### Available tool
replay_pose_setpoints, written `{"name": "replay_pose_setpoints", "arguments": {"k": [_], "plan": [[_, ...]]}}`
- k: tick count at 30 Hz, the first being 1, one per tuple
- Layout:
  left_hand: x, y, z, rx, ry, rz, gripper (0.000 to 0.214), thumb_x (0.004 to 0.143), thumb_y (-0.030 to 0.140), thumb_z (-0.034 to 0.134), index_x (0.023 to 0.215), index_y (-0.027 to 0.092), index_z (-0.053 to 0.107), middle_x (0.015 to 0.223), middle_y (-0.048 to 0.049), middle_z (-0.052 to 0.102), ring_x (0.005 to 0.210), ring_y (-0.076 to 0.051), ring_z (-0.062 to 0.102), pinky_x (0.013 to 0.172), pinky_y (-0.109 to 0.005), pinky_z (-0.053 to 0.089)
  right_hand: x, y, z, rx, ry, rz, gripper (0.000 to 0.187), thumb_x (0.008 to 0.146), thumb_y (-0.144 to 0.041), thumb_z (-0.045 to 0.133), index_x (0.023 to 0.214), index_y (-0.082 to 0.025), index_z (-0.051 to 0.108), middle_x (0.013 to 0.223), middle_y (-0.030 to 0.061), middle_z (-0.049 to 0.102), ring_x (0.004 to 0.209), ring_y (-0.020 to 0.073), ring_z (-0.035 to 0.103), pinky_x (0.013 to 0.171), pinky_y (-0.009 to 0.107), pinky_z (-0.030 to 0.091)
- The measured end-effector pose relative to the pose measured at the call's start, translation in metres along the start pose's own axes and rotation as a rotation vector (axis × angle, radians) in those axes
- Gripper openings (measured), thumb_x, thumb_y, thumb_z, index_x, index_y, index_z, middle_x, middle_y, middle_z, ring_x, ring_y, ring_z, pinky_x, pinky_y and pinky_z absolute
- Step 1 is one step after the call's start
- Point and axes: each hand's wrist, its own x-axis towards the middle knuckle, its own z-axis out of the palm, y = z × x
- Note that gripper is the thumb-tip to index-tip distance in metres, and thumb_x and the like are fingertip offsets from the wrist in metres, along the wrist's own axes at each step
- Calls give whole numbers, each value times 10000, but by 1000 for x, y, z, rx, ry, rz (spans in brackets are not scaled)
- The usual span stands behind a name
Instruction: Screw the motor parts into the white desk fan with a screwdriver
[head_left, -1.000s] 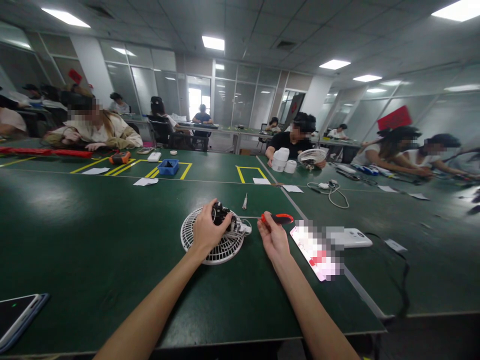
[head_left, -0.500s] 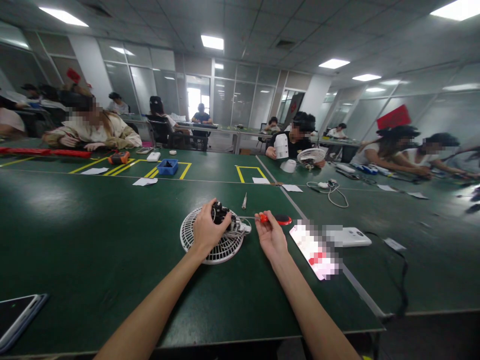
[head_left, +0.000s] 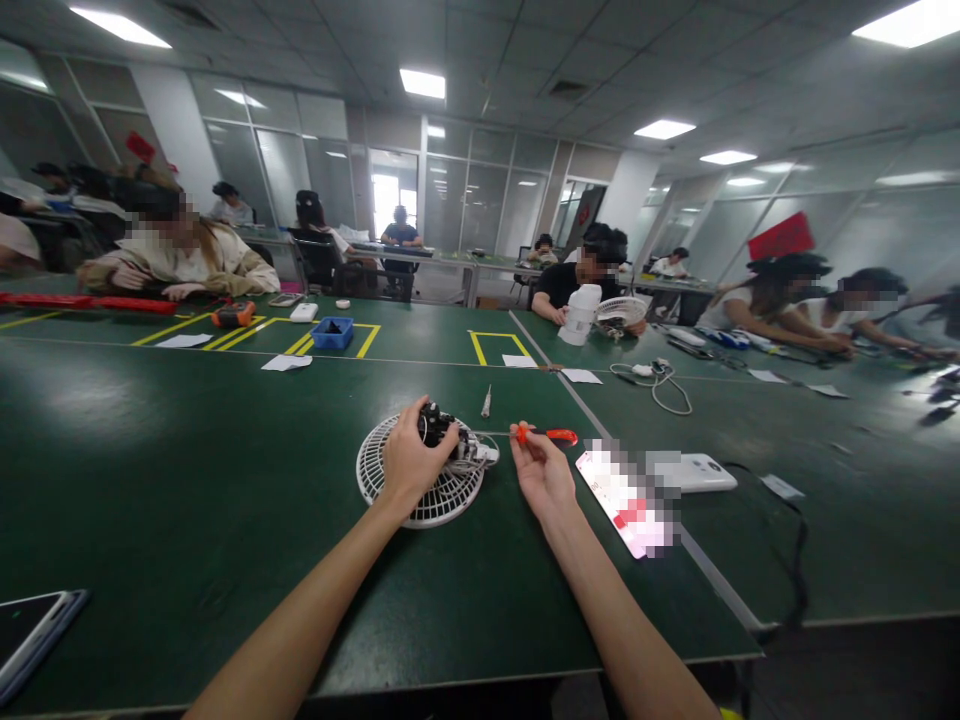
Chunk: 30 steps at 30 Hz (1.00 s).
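Observation:
A round white fan grille [head_left: 444, 510] lies on the green table with a black fan motor [head_left: 433, 424] on top of it. My left hand [head_left: 412, 455] is wrapped round the motor, thumb on its near right side. White wires and a pale plastic part [head_left: 480, 455] sit at the grille's right edge. Between the fingertips of my right hand [head_left: 541, 468] is a red and black screwdriver [head_left: 551, 437]. Its shaft points left to the motor; the tip's exact contact is hidden. Behind the grille lies a small pointed, pale object [head_left: 487, 402].
A lit phone [head_left: 622, 505] and a white device [head_left: 697, 473] with a black cable lie to my right. Another phone [head_left: 34, 635] is at the near left corner. Farther off are a blue bin [head_left: 332, 333], paper slips and a coiled cable [head_left: 660, 385]. Co-workers sit across the table.
The screwdriver handle has turned a little in my right fingers. My left hand stays on the motor. Across the table, a co-worker has lowered a white cylindrical part to the tabletop.

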Motion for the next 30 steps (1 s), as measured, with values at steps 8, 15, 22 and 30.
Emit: {"name": "replay_pose_setpoints", "arguments": {"k": [8,15,22,30], "plan": [[0,-3,2,4,9,18,612,844,512,674,1345,171,587,1311,-143,667,1186,-322,650,1039,-482,515,-2,10,0,-59,69,46,196,748,-180,855,816,-189,671,660,-17,697,617,119,702,619,194,624],[-1,-3,2,-11,25,12,603,836,498,679,1341,184,584,1314,-143,665,1215,-320,642,1047,-475,512,1,6,-3,-60,43,3,231,696,-79,856,796,-178,672,761,9,758,709,132,743,722,217,639],[-1,-1,0,-3,13,44,594,836,484,669,1335,175,578,1303,-142,665,1182,-319,654,1037,-475,520,-6,4,4,10,56,73,134,788,-89,751,802,-192,667,789,18,764,765,142,759,762,240,645],[-2,-4,-2,19,-16,95,660,769,389,700,1367,159,542,1304,-145,646,1174,-316,646,1028,-461,524,-10,3,5,-56,69,16,192,741,-98,831,825,-175,676,657,-18,707,570,107,677,519,163,564]]}}
